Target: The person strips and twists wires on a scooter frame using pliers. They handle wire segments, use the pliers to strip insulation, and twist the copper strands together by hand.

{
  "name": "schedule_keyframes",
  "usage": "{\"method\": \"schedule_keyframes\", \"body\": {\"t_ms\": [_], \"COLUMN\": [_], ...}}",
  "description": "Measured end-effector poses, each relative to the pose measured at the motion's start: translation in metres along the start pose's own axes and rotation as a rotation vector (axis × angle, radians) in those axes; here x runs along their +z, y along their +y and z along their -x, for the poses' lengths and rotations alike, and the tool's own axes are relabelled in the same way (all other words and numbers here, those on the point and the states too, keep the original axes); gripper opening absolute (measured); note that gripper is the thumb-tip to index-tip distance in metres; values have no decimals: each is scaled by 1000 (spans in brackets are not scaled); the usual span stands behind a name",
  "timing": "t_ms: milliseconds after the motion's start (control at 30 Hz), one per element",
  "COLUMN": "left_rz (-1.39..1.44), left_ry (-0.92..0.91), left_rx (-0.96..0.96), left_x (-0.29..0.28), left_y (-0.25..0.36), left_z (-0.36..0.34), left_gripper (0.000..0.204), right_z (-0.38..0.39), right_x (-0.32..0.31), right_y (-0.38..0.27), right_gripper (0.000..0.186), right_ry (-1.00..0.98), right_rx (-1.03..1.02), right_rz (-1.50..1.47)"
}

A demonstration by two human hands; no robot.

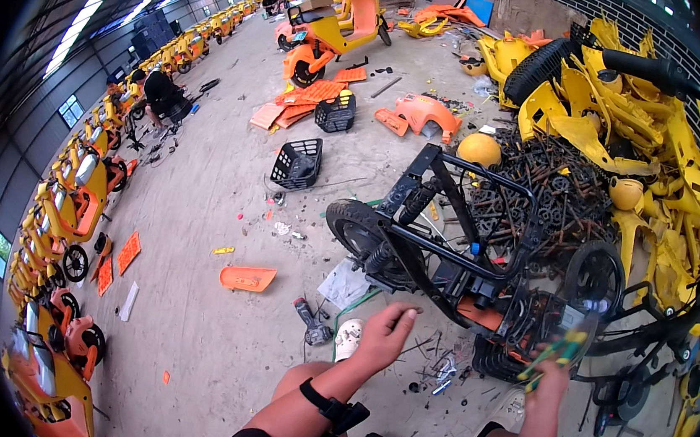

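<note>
A stripped black scooter frame (467, 268) lies in front of me, with its rear wheel (357, 232) at the left and a front wheel (595, 276) at the right. My right hand (552, 379) is closed round pliers with green and yellow handles (558, 355), smeared by motion, beside the frame's lower part. What the pliers' jaws touch cannot be made out. My left hand (387, 333) hovers left of the frame, fingers curled and closed; anything inside them is hidden. Below it on the floor rests a cordless power tool (312, 323), next to my light shoe (348, 339).
Loose screws and scraps (443, 375) litter the floor. Right of the frame rise a heap of dark metal parts (538, 186) and piled yellow panels (680, 200). Black crates (296, 163) and orange panels (247, 279) lie ahead. Scooters line the left; another person (164, 95) crouches there.
</note>
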State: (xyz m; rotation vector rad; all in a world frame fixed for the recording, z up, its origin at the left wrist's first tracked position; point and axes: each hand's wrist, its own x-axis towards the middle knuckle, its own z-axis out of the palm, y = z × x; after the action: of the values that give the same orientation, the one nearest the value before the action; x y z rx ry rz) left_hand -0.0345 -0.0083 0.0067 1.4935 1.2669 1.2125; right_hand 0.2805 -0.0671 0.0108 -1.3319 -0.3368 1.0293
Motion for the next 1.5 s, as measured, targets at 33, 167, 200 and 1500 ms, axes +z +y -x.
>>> {"method": "schedule_keyframes", "body": {"t_ms": [33,167,200,1500], "left_rz": [2,160,195,-69], "left_ry": [-61,-209,-234,-194], "left_rx": [-18,-143,-167,47], "left_x": [7,28,29,81], "left_y": [2,-1,0,-15], "left_z": [-2,1,3,-42], "left_gripper": [21,24,24,19], "right_z": [2,22,31,9], "right_x": [2,27,38,66], "right_y": [10,26,21,77], "right_gripper": [66,60,56,63], "right_ry": [-121,-490,-546,-554], "right_rx": [75,390,438,571], "right_rz": [7,91,156,119]}}
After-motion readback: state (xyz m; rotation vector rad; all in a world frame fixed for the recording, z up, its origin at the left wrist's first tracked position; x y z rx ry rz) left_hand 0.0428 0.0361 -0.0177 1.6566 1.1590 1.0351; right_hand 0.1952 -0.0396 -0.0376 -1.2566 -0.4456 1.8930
